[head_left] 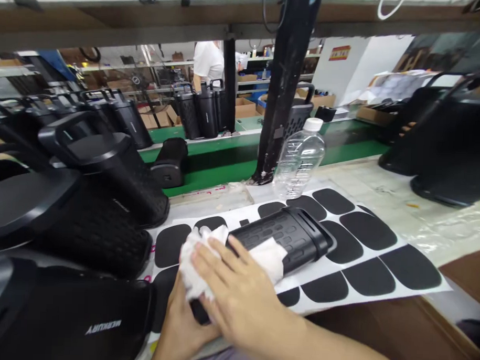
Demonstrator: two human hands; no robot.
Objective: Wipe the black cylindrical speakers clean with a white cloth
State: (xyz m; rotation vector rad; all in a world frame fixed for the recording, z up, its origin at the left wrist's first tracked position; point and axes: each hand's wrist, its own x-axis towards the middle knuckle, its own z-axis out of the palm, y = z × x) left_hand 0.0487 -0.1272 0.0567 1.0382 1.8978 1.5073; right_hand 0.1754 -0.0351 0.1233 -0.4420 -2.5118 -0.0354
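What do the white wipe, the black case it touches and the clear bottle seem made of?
White wipe: matte paper or cloth, crumpled. Black case: satin plastic or coated metal; sheen over relief pattern. Clear bottle: likely glossy plastic, see-through, ribbed.

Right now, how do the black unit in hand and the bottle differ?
The unit is black and opaque; the bottle is clear. The unit lies flat; the bottle stands upright. The left hand and right hand are at the unit; neither touches the bottle.
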